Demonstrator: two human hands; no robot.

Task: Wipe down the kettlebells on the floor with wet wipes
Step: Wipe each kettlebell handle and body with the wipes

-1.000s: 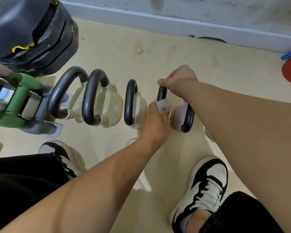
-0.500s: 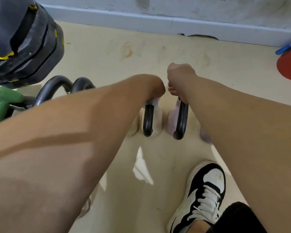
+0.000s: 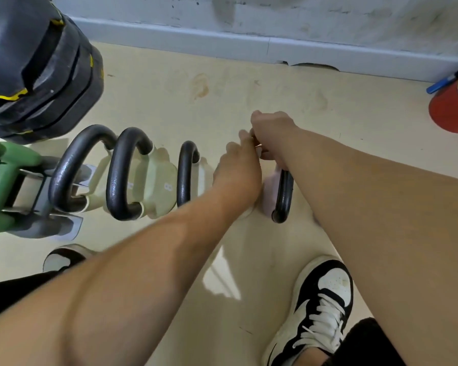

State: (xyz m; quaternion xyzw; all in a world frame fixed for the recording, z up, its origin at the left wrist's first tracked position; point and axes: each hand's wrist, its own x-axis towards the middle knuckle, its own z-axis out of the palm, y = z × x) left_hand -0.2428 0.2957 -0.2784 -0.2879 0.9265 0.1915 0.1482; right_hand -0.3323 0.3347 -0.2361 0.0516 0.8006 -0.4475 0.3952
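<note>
While right hand (image 3: 271, 133) grips pink kettlebell (image 3: 282, 196) | left hand (image 3: 236, 173) touching

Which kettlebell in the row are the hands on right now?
The pink kettlebell at the row's right end. The right hand grips its black handle, the left hand beside it; the cream ones sit untouched.

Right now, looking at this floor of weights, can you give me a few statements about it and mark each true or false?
1. The right hand grips the black handle of the pink kettlebell. True.
2. The cream kettlebell shows the number 8. True.
3. The person is barefoot. False: a black-and-white sneaker is on the foot.
4. The red object sits at the far left. False: it is at the far right, near the wall.
5. The left hand rests on the green dumbbell. False: it is beside the pink kettlebell.
</note>
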